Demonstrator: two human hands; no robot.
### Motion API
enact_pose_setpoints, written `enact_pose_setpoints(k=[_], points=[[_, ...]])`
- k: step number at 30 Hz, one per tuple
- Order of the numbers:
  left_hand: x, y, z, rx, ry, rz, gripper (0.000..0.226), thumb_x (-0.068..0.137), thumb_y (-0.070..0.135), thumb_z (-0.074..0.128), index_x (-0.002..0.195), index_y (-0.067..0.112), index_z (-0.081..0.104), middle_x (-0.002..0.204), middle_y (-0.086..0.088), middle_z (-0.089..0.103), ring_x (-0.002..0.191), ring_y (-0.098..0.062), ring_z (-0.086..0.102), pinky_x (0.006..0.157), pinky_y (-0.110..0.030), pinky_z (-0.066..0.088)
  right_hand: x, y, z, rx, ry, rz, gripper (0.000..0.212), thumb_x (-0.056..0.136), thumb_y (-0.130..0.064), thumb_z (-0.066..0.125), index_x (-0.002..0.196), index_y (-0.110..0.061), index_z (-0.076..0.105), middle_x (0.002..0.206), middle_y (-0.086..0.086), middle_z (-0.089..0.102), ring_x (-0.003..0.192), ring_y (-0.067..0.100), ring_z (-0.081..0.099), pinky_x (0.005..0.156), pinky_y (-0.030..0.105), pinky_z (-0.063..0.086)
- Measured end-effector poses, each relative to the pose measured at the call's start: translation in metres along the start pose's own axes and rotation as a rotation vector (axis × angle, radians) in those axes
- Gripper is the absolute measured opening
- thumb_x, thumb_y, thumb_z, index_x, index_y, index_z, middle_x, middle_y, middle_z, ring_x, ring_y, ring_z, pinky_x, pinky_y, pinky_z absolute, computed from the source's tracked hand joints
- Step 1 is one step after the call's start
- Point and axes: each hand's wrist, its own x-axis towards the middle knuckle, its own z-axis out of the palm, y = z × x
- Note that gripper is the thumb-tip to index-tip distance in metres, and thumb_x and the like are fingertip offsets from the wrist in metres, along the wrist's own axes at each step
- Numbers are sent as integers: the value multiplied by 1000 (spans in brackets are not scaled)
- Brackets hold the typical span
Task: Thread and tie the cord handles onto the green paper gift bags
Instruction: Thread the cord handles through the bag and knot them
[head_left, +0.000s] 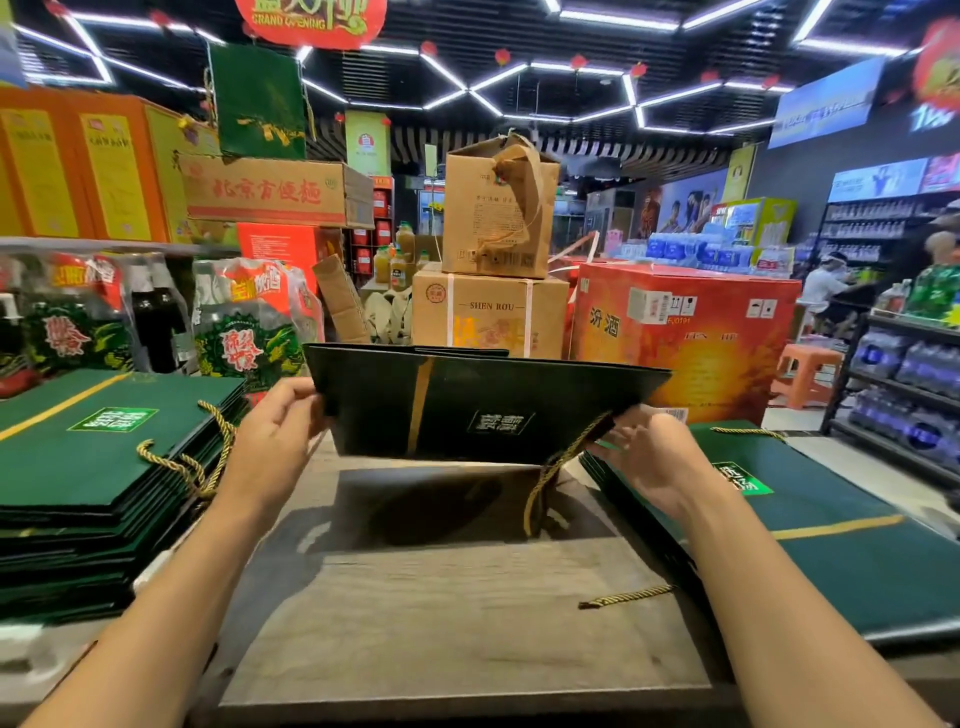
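Observation:
A flat dark green gift bag (467, 405) is held up above the wooden table (457, 613). My left hand (275, 436) grips its left edge. My right hand (654, 457) holds its lower right corner, where a green-and-gold cord (550, 478) hangs down in a loop. A loose cord piece (626, 596) lies on the table near my right forearm. A stack of green bags with cord handles (104, 467) sits at the left. Another stack of flat green bags (831, 540) lies at the right.
Cardboard boxes (491, 312) and a red carton (685, 332) stand behind the table. Packaged goods (244, 322) sit at the back left. Shelves of bottled water (909, 374) and an orange stool (808, 374) are at the right. A person (826, 283) sits far back.

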Motion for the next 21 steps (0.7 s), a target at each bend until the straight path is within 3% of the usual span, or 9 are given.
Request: enact_pose_setpoints(k=[4,7,10,12,15,17,19,21], points=[[-9,-4,-6,-167,87,-241,44,103,24,30,89,4,67,89,-14,75,90,-26,68,85,-37,55,-13,-8,-3,72,3,95,34,102,-15,40,124,-3,62,118,20,73,109,33,70,93,48,55],[-13,-11,-5,-31,31,-398,60,106,31,26,81,-2,70,88,-20,75,90,-31,66,83,-36,53,-19,-9,-1,-147,25,226,43,110,-33,38,116,0,66,105,17,78,96,26,74,77,37,54],[-9,-23,-3,295,-85,-491,37,99,21,46,82,3,73,92,-15,76,94,-30,63,83,-38,46,-14,6,-2,-367,60,208,27,107,-22,50,116,1,62,86,11,79,97,21,72,100,37,50],[-6,-33,-1,636,-265,-446,23,96,16,55,82,10,72,95,-9,75,92,-26,65,84,-36,48,-10,16,-2,-437,64,190,20,105,-11,51,114,4,60,84,10,79,96,18,73,107,35,45],[-9,-41,12,924,-333,-389,30,97,28,52,79,12,69,80,-6,70,74,-24,62,70,-30,44,-9,28,1,-538,72,125,18,105,-14,52,113,-2,63,89,3,80,101,12,67,100,34,41],[-13,-38,30,1103,-351,-305,29,95,41,49,81,22,67,84,1,69,82,-21,62,80,-34,51,-7,38,2,-531,103,94,19,106,-22,55,112,-8,67,90,-2,80,104,13,64,96,35,40],[-15,-29,61,1099,-393,-193,24,96,40,51,95,26,70,98,4,71,95,-20,63,89,-38,53,-3,46,3,-506,134,87,15,104,-21,59,100,-14,72,89,-4,80,107,17,64,94,35,43],[-16,-21,99,885,-471,-119,23,98,34,55,108,20,70,107,3,72,100,-18,65,92,-36,54,0,49,4,-498,159,80,17,101,-18,63,88,-17,75,88,-4,80,107,19,65,95,36,46]])
